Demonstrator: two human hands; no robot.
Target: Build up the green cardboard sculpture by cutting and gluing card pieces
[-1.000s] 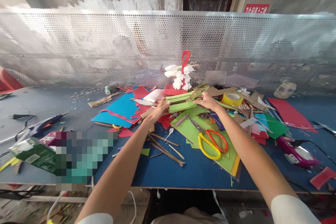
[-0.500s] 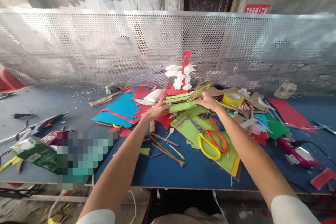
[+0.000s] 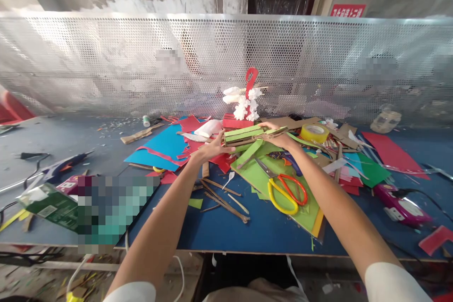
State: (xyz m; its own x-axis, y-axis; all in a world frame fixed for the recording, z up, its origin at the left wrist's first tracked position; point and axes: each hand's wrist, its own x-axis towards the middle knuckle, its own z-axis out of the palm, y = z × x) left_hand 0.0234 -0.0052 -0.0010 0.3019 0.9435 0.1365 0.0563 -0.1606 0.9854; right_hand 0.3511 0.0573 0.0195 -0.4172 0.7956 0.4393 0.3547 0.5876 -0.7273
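Observation:
A green paper-covered cardboard piece [image 3: 242, 136] with brown cut edges is held above the cluttered middle of the table. My left hand [image 3: 212, 147] is closed at its left end, thumb below and fingers at the side. Around the right end curls my right hand [image 3: 278, 137], its fingertips partly hidden behind the piece. A loose green strip [image 3: 251, 153] slants down beneath it. Just behind stands a red base [image 3: 238, 121] with white flower-like shapes [image 3: 247, 107] and a curled red strip [image 3: 250, 78]. Scissors [image 3: 283, 193] with yellow and orange handles lie in front of my right hand.
Green sheets [image 3: 300, 219] lie under the scissors, beside a blue glue gun [image 3: 292, 163]. Yellow tape [image 3: 314, 133] sits at the right. Blue card [image 3: 159, 146] and a second glue gun [image 3: 62, 167] are on the left. A perforated metal screen [image 3: 141, 66] borders the back.
The raised right part of the green cardboard piece has been lowered and the piece now looks flatter. My right hand has shifted over its right end; a green strip now hangs lower in front.

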